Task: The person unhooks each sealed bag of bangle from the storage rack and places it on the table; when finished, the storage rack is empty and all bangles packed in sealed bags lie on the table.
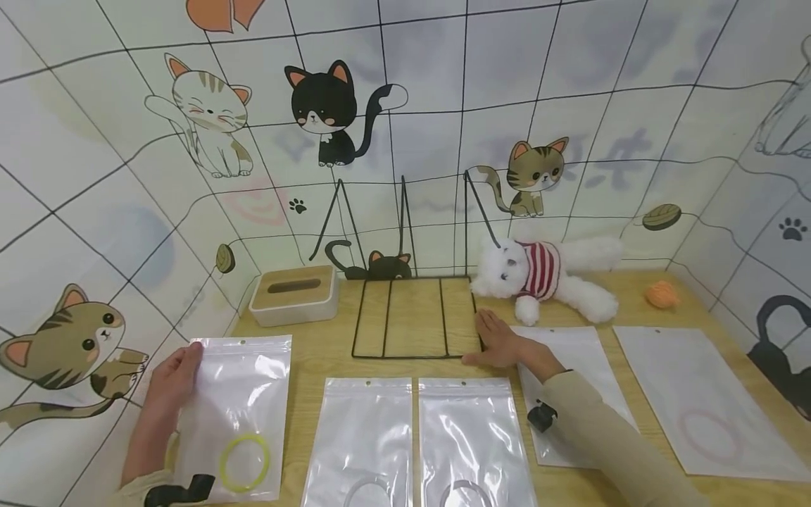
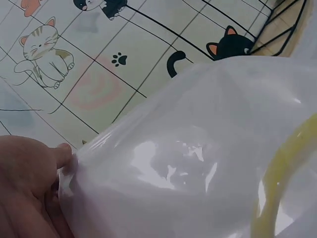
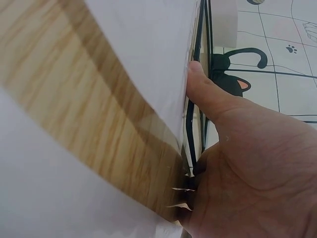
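Note:
At the left of the head view, my left hand [image 1: 170, 384] pinches the upper left edge of a white zip bag [image 1: 237, 391]. The bag has a clear shiny front, and a yellow ring [image 1: 267, 461] shows near its bottom. In the left wrist view, thumb and fingers hold the edge of the bag [image 2: 188, 168]. My right hand [image 1: 507, 345] rests at the front right corner of a black wire rack [image 1: 415, 358], fingers extended along its right side. The right wrist view shows the thumb stretched along the rack's wire [image 3: 190, 126]; the other fingertips are partly hidden.
Two more zip bags [image 1: 367, 426] [image 1: 464, 426] with pale rings lie at the front middle. Two white bags [image 1: 564, 366] [image 1: 671, 373] lie to the right. Behind are a tissue box [image 1: 294, 310], a white plush toy [image 1: 541, 271] and a small orange object [image 1: 662, 295].

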Action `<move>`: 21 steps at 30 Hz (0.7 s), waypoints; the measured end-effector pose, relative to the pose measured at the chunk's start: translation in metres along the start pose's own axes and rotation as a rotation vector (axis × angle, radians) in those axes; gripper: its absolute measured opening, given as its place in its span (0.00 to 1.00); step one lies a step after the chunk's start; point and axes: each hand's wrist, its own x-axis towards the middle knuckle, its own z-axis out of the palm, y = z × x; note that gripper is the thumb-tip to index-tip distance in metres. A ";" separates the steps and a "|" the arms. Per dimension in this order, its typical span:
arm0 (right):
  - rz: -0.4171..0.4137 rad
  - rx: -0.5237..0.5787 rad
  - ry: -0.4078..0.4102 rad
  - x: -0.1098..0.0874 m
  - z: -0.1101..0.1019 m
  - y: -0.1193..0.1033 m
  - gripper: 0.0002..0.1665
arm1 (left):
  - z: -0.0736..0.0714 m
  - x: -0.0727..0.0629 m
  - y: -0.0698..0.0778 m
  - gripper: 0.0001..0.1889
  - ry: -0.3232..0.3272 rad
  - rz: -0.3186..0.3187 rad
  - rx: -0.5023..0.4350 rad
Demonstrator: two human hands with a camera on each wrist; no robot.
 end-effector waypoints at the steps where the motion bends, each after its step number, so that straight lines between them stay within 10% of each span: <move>1: 0.001 -0.001 -0.003 0.000 0.000 -0.001 0.65 | 0.002 0.003 -0.002 0.43 0.002 0.010 0.027; 16: -0.014 -0.021 0.006 0.002 -0.002 -0.002 0.67 | 0.043 0.031 -0.018 0.52 -0.208 0.135 0.248; 21: -0.012 -0.022 0.008 0.001 0.000 -0.001 0.67 | 0.058 0.036 -0.024 0.51 -0.182 0.204 0.314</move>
